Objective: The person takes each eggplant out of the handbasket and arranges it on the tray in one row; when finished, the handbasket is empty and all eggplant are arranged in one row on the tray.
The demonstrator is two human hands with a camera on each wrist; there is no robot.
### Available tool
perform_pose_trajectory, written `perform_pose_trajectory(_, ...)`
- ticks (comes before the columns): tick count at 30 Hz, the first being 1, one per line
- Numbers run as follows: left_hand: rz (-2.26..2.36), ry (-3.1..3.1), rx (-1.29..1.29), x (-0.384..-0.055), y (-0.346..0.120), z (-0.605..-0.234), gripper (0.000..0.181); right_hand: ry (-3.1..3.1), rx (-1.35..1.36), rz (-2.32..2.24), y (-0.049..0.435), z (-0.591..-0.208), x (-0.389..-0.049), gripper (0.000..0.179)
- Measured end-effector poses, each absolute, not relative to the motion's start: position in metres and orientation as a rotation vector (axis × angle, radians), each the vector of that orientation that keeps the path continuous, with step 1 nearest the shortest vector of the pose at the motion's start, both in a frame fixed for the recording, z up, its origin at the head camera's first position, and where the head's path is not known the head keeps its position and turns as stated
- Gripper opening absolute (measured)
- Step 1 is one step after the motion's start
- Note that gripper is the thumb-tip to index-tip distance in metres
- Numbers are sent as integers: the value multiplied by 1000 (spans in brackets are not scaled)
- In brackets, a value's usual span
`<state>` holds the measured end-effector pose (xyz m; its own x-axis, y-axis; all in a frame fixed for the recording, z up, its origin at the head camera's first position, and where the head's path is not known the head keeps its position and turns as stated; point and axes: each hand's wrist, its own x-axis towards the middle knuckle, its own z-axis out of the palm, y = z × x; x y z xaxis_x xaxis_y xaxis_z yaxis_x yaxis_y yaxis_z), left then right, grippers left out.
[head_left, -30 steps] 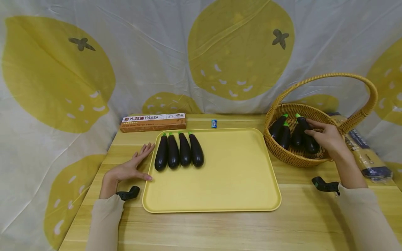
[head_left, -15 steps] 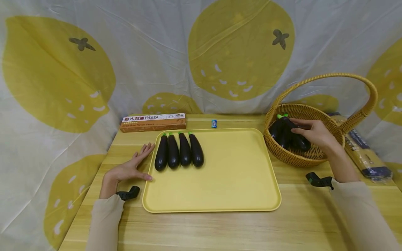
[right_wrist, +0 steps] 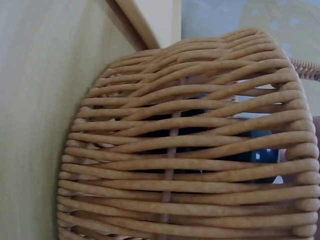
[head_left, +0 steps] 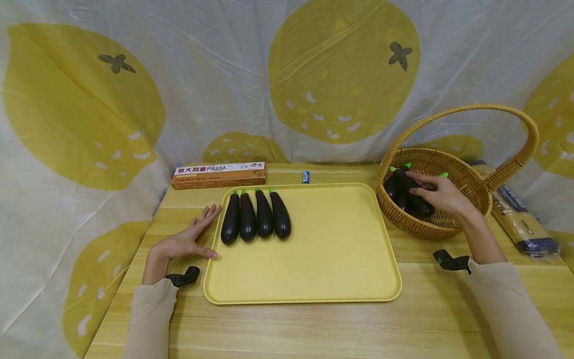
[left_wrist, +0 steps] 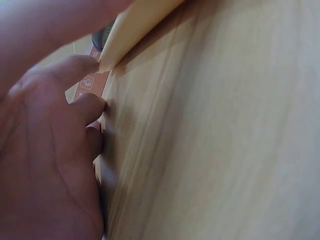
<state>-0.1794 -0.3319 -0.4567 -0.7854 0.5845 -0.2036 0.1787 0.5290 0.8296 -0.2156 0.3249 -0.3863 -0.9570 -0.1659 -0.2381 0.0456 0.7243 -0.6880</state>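
Observation:
In the head view, my right hand [head_left: 444, 197] is inside the wicker basket [head_left: 403, 223], pinching a dark eggplant [head_left: 422, 205] between thumb and fingers. Other eggplants [head_left: 391, 185] lie against it at the basket's left side, partly hidden. A green stem [head_left: 443, 174] shows just beyond the hand. The right wrist view is mostly basket weave [right_wrist: 175, 165], with dark eggplant skin [right_wrist: 264, 156] showing through the gaps. My left hand [head_left: 186, 242] rests with spread fingers at the left edge of the yellow tray [head_left: 323, 259]. Several eggplants [head_left: 255, 217] lie side by side on the tray's left part.
A pasta box [head_left: 218, 176] lies behind the tray at the left, and a small blue packet [head_left: 306, 177] at the back. The basket's tall handle [head_left: 466, 108] arches above the right hand. A plastic-wrapped package [head_left: 524, 224] lies right of the basket.
My right hand has moved left within the basket, bringing the pinched eggplant over against the others on the left. The left hand and the eggplants on the tray have stayed put.

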Motion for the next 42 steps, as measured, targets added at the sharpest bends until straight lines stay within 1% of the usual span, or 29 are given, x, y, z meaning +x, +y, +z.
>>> perform_pose_trajectory(9, 1181, 2309, 623, -179, -331, -456, 120, 2789, -34, -1116, 322, -388, -205, 64)
perform_pose_trajectory(15, 1182, 2311, 625, -179, -330, -456, 121, 2815, -18, -1142, 322, -387, -199, 62)
perform_pose_trajectory(22, 1188, 2303, 633, -180, -328, -454, 120, 2836, 18, -1176, 320, -374, -187, 60)
perform_pose_trajectory(28, 1194, 2299, 633, -180, -329, -455, 120, 2818, 36, -1141, 319, -361, -177, 64)
perform_pose_trajectory(35, 1187, 2310, 636, -180, -328, -454, 120, 2812, 7, -1145, 321, -354, -166, 62)
perform_pose_trajectory(42, 1188, 2307, 631, -178, -331, -456, 119, 2738, -30, -1194, 318, -344, -146, 60)
